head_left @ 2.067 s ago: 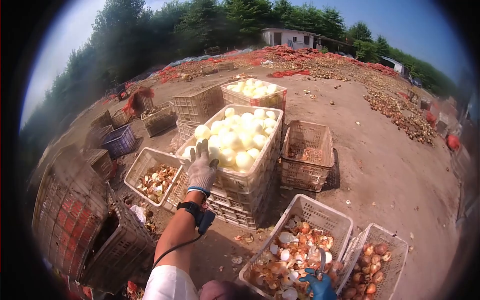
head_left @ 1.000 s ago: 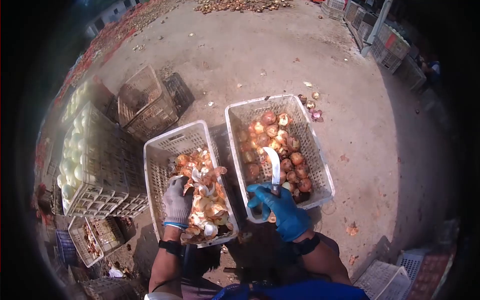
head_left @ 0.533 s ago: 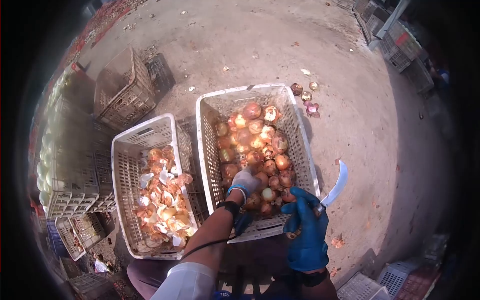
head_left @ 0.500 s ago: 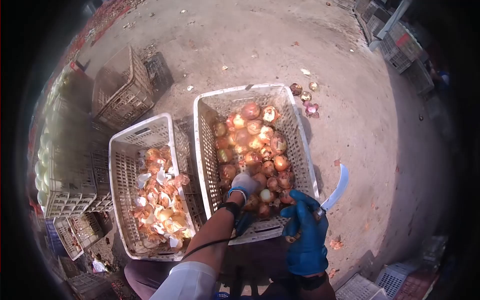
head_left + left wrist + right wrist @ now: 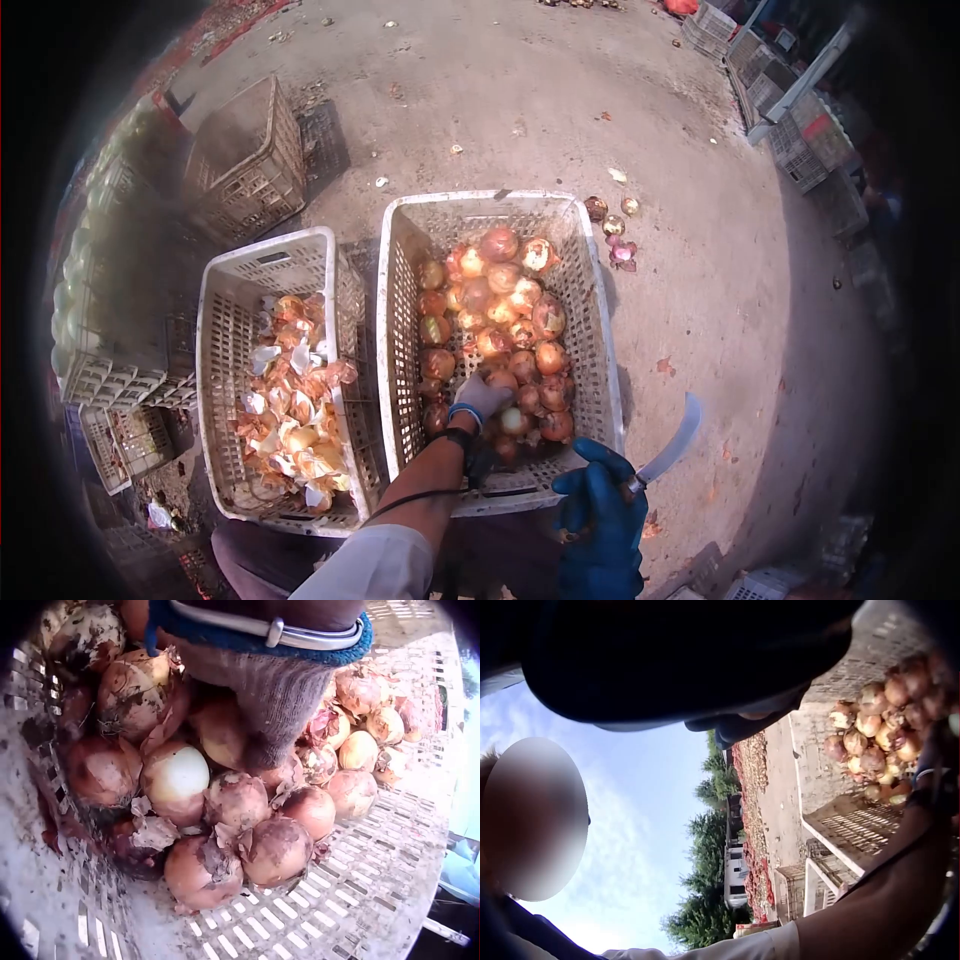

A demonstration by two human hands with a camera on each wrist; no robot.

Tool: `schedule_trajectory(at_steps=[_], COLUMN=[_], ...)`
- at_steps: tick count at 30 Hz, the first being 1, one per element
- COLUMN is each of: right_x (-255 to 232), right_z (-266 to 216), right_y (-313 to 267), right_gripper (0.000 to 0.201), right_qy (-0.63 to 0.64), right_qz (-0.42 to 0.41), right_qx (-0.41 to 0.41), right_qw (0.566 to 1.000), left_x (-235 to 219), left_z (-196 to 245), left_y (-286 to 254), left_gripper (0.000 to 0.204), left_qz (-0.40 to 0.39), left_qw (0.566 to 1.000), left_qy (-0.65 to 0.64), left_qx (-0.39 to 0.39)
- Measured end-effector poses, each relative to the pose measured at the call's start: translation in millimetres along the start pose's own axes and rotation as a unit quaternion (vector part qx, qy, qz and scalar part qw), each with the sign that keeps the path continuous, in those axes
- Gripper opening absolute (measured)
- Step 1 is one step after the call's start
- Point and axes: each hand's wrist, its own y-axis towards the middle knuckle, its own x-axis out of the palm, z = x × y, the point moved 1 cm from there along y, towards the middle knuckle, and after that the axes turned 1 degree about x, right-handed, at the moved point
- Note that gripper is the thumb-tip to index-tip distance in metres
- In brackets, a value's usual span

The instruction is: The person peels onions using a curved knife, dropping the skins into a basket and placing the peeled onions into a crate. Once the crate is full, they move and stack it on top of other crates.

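My left hand (image 5: 482, 396), in a pale glove, reaches down among brown-skinned onions (image 5: 502, 278) in a white crate (image 5: 612, 370). In the left wrist view the gloved hand (image 5: 274, 697) lies against an onion (image 5: 217, 731); most fingertips are hidden, so its hold cannot be made out. One partly peeled onion (image 5: 178, 780) shows white beside it. Right of the crate's near edge, my right hand (image 5: 603, 525), in a blue glove, grips a knife with a curved blade (image 5: 676, 440) pointing up and outward.
A crate of onion skins (image 5: 208, 350) stands left of the onion crate. Farther left are stacked crates (image 5: 110, 380) with pale onions and an upright crate (image 5: 255, 165). Loose onions (image 5: 613, 226) lie on the ground beyond the right rim.
My left hand has left the stacked pale onions, passed over the skins crate and entered the onion crate. My right hand has moved from the skins crate to the onion crate's near right side, still holding the knife.
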Motion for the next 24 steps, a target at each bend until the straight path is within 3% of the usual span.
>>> schedule_trajectory(at_steps=[2, 4, 6, 9, 10, 13, 16, 17, 21, 24], right_x=[7, 20, 31, 50, 57, 83, 103, 110, 152, 180], right_z=[3, 1, 2, 13, 16, 34, 71, 81, 101, 111], right_y=[-1, -4, -11, -25, -29, -45, -50, -54, -79, -93], right_gripper=[0.031, 0.031, 0.030, 0.029, 0.028, 0.026, 0.025, 0.025, 0.026, 0.026], right_qy=[-0.010, -0.062, -0.115, -0.179, -0.195, -0.282, -0.394, -0.429, -0.447, -0.483], right_qz=[-0.014, -0.006, -0.009, -0.045, -0.062, -0.108, -0.167, -0.187, -0.283, -0.318], right_qx=[0.004, 0.014, 0.009, -0.012, -0.011, -0.041, -0.151, -0.197, -0.205, -0.230], right_qw=[1.000, 0.998, 0.993, 0.983, 0.979, 0.953, 0.891, 0.862, 0.824, 0.783], left_x=[-15, -35, -75, -133, -153, -214, -272, -289, -335, -357], left_z=[15, 47, 77, 104, 106, 97, 70, 51, 3, -24], left_y=[-11, -44, -97, -169, -194, -264, -329, -328, -368, -380], left_gripper=[0.079, 0.059, 0.060, 0.060, 0.065, 0.070, 0.080, 0.081, 0.072, 0.069], left_qz=[-0.041, -0.099, -0.204, -0.262, -0.266, -0.238, -0.108, -0.026, 0.089, 0.071], left_qw=[0.981, 0.900, 0.804, 0.725, 0.719, 0.735, 0.855, 0.906, 0.941, 0.944], left_qy=[-0.188, -0.421, -0.552, -0.608, -0.608, -0.586, -0.432, -0.279, -0.142, -0.211], left_qx=[-0.028, 0.051, 0.085, 0.188, 0.207, 0.247, 0.265, 0.318, 0.294, 0.242])
